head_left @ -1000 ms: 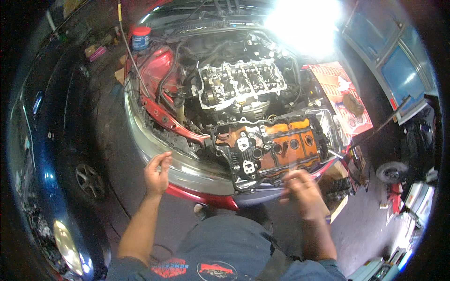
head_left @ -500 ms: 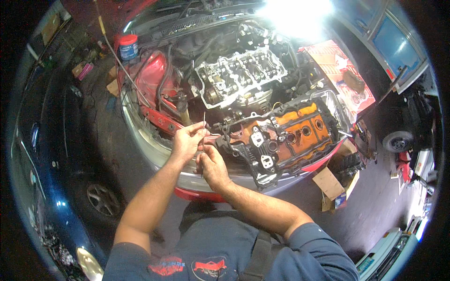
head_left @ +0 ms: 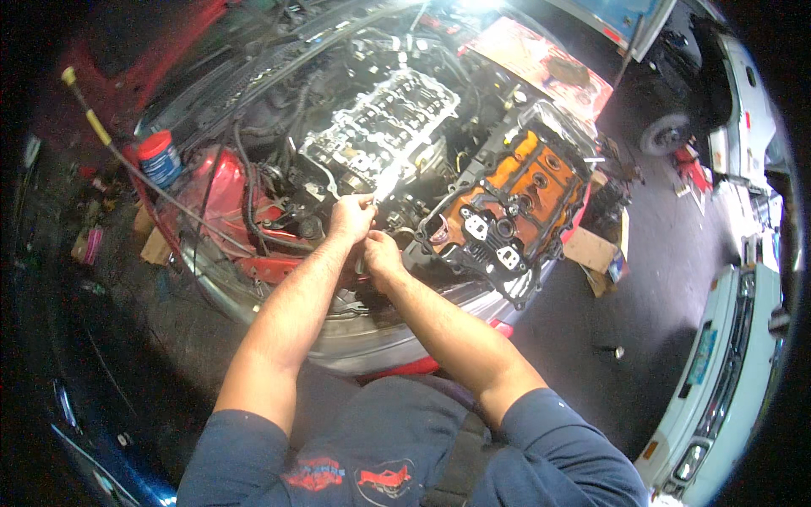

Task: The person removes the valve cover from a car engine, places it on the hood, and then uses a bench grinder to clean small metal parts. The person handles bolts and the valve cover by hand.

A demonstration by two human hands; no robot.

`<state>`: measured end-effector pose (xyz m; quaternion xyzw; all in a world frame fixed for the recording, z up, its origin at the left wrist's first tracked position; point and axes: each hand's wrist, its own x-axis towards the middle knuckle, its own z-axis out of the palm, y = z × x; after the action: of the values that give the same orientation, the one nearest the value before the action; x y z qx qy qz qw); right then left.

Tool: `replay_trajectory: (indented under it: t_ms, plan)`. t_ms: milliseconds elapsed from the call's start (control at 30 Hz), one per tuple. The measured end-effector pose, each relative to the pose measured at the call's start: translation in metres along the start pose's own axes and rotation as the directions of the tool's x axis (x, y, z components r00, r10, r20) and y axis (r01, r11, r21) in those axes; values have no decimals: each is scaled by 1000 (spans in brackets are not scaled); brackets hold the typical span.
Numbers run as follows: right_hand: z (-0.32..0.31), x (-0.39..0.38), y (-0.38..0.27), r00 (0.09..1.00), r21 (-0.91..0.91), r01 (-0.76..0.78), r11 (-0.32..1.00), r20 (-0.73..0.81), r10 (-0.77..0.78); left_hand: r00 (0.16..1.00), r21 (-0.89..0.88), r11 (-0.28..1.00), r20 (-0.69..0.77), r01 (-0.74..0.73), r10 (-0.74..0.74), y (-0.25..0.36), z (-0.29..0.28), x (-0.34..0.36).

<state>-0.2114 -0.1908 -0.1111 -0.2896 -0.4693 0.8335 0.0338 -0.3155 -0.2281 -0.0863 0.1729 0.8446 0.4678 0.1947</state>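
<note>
Where left hand (head_left: 353, 218) and right hand (head_left: 384, 260) work side by side, an engine top (head_left: 384, 127) lies exposed

Although glare and blur soften the fingertips, the left hand appears pinched together on a slender rod (head_left: 374, 201), which sits just below the near edge of the engine top in this view. The right hand, fingers curled, lies just beside and nearer the body; whether it is clamped on anything cannot be told. To the right of both hands, an engine cover (head_left: 541, 188), black-framed with an orange-brown surface, rests across the front of the car. A blue tub with red lid (head_left: 160, 159) stands at left.
</note>
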Motion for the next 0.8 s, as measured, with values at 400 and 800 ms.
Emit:
replay_trajectory:
  t_ms: [400,800]
  plan:
    - [-1,50,28,989,-193,-58,979,-143,31,992,326,938,82,-118,97,-20,-2,36]
    - [2,36,13,992,5,-127,992,20,127,969,438,865,86,-247,233,-19,-2,30]
